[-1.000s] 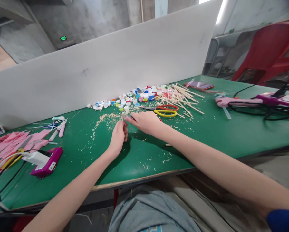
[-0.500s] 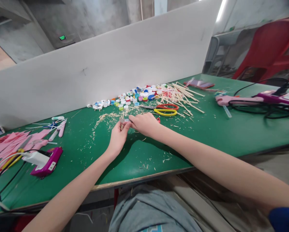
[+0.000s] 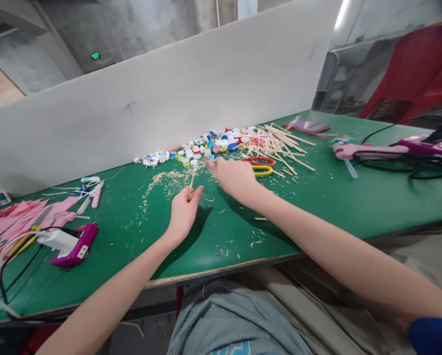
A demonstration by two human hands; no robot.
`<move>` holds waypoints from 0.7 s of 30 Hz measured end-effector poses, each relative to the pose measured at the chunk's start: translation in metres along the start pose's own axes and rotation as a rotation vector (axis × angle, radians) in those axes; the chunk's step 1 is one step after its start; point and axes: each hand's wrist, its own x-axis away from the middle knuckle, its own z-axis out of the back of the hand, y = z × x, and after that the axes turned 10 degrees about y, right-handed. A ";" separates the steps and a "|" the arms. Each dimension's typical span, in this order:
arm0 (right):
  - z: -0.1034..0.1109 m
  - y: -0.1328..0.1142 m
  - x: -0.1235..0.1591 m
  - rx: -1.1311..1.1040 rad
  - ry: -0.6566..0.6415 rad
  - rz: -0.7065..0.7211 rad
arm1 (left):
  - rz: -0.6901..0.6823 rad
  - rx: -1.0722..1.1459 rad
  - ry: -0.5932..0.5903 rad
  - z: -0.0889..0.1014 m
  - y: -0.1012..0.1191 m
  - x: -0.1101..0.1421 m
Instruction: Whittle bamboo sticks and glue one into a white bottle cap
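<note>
My left hand [image 3: 183,213] is closed around the lower end of a thin wooden stick [image 3: 192,181], which points up and away from me. My right hand [image 3: 236,178] is a little further forward and to the right, apart from the stick. Its fingers are curled and hide what is in them; a small red bit shows by the wrist side. Beyond that hand lie scissors with red and yellow handles [image 3: 262,170], their blades hidden behind it. A short cut piece of stick [image 3: 260,219] lies on the green table [image 3: 213,231] below my right wrist.
Wood shavings [image 3: 161,180] are scattered ahead. Behind them are heaped bottle caps [image 3: 194,150] and a pile of wooden sticks [image 3: 285,148] along a white partition [image 3: 150,108]. Pink sheets [image 3: 14,219] and a purple power strip [image 3: 76,249] are left; a corded pink glue gun [image 3: 368,150] is right.
My hands have come apart. The right moved forward, now covering the scissors' blades, and the stick in my left hand has come into view. The short stick piece now shows on the table.
</note>
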 end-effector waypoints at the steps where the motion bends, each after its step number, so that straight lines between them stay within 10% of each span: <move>1: 0.002 0.008 -0.003 0.004 0.009 -0.036 | 0.012 0.009 -0.006 -0.001 -0.001 0.000; 21: -0.007 -0.010 0.008 -0.055 -0.047 0.272 | 0.237 0.245 -0.145 -0.005 0.004 0.001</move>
